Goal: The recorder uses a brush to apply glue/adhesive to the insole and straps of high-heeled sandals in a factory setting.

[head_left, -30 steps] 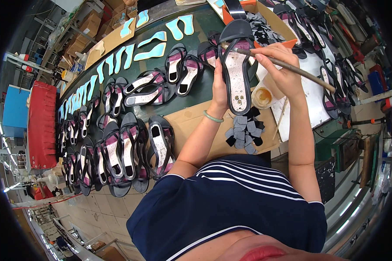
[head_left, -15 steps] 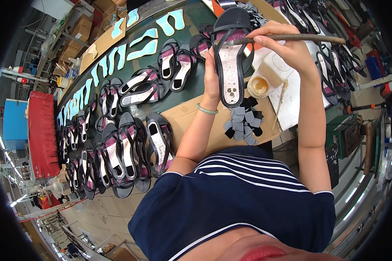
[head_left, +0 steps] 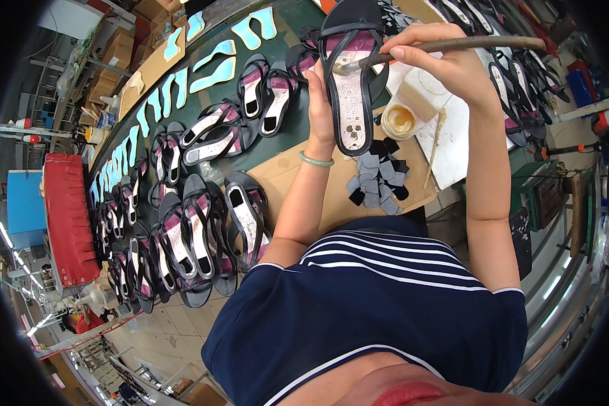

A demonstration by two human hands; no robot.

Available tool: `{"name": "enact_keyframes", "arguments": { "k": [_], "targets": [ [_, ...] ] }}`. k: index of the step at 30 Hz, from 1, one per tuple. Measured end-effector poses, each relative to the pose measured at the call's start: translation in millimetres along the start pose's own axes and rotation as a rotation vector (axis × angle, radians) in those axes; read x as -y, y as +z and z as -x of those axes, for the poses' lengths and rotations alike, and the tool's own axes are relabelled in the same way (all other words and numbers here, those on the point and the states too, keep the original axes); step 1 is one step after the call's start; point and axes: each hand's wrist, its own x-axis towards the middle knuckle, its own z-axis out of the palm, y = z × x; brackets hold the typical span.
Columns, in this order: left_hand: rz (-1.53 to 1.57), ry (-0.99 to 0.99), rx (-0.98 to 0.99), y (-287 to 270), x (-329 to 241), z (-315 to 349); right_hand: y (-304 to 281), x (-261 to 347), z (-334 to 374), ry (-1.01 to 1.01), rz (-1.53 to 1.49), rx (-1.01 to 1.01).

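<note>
My left hand [head_left: 320,108] grips a black strappy sandal [head_left: 353,101] from its left side, with the pale insole facing me and the toe end pointing away. A few dark spots mark its heel. In my right hand [head_left: 446,64] is a long-handled brush [head_left: 453,44], held between thumb and fingers. Its bristles rest against the insole, near the purple lining under the straps. Below the brush stands a small jar [head_left: 398,120] of yellowish paste. A pile of grey and black square pads [head_left: 379,177] lies on cardboard [head_left: 325,196] nearer to me.
Rows of similar sandals [head_left: 199,227] cover the table to the left. Light-blue insole pieces [head_left: 213,66] lie along its far edge. More sandals [head_left: 514,95] stand at the right, beyond a white board [head_left: 453,152]. A thin stick [head_left: 436,145] lies beside the pads.
The brush tip has moved from the purple lining down toward the middle of the insole. Both hands and the sandal have shifted slightly up and left in view.
</note>
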Motion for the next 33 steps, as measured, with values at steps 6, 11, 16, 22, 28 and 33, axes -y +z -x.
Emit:
{"name": "enact_keyframes", "arguments": {
  "k": [6, 11, 16, 22, 28, 33],
  "targets": [
    [0.014, 0.039, -0.066, -0.8, 0.4, -3.2, -0.2, 17.8, 19.0, 0.011, 0.000, 0.012],
    [0.021, 0.057, -0.094, -3.5, 3.8, -5.4, 32.4, 8.0, 26.6, -0.077, 0.186, -0.383],
    [0.043, 0.052, -0.142, -3.5, 9.4, -4.6, 53.3, 5.4, 33.7, -0.012, 0.173, -0.379],
    [0.034, 0.059, -0.177, -20.5, 9.7, -6.9, 12.0, 2.3, 40.8, 0.208, -0.415, -0.362],
    [-0.167, 0.105, -0.296, -34.5, -28.8, -8.5, -27.2, -14.7, 80.2, 0.506, -0.270, -0.073],
    [-0.117, 0.177, -0.320, -52.8, -33.2, -11.8, 0.6, -43.8, 104.0, 0.653, -0.143, -0.054]
  ]
}}
